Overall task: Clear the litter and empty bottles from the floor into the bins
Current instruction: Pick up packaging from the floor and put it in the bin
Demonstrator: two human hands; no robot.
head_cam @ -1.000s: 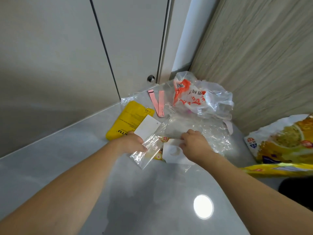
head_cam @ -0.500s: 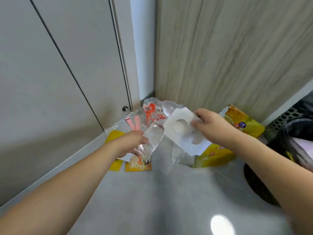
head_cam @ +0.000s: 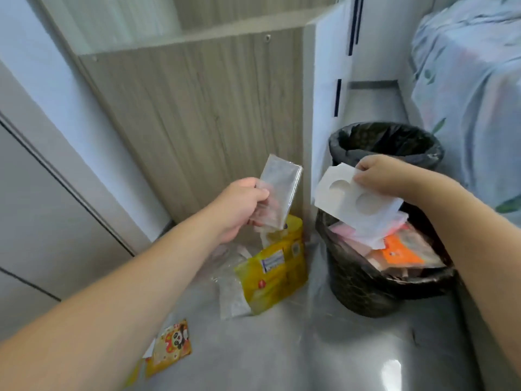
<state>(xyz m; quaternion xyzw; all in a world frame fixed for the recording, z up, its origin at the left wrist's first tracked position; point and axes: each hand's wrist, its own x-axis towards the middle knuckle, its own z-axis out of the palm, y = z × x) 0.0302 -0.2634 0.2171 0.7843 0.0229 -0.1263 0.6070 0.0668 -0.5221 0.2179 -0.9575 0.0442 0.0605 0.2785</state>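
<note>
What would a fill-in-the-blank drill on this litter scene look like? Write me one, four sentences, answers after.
1. The right hand holds a white card with two round ____ in it.
2. The left hand grips a ____ plastic sleeve.
3. The white card hangs above the ____ of the two black-lined bins, the full bin, not the far bin.
4. A ____ snack bag lies on the floor beside the full bin.

Missing words: hollows; clear; nearer; yellow
</note>
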